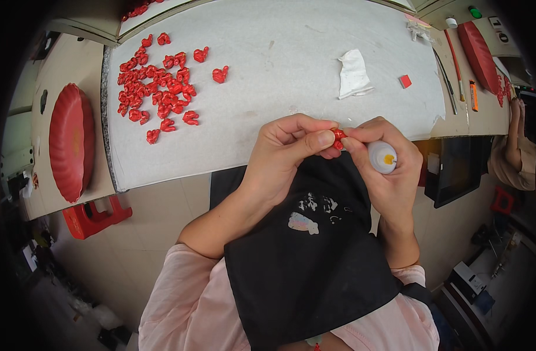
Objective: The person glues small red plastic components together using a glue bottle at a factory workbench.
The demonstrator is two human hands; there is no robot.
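Between the fingertips of my left hand (288,143) is a small glossy red figurine (339,138), held just past the table's near edge, above my black apron. My right hand (393,169) is closed around a small whitish squeeze bottle (380,158) with a yellow patch at its end and a thin tip. Its thumb and forefinger also meet the red piece from the right, partly covering it. Many similar red figurines (163,88) lie in a loose cluster on the white sheet at the left, with one (220,74) a little apart.
The white-covered table (250,128) spans the front. On it lie a crumpled tissue (354,73) and a small red block (405,81). Red fluted trays (72,143) (477,57) stand at both sides. A brush (454,61) and an orange-handled tool (474,96) lie right. A red stool (95,216) sits below left.
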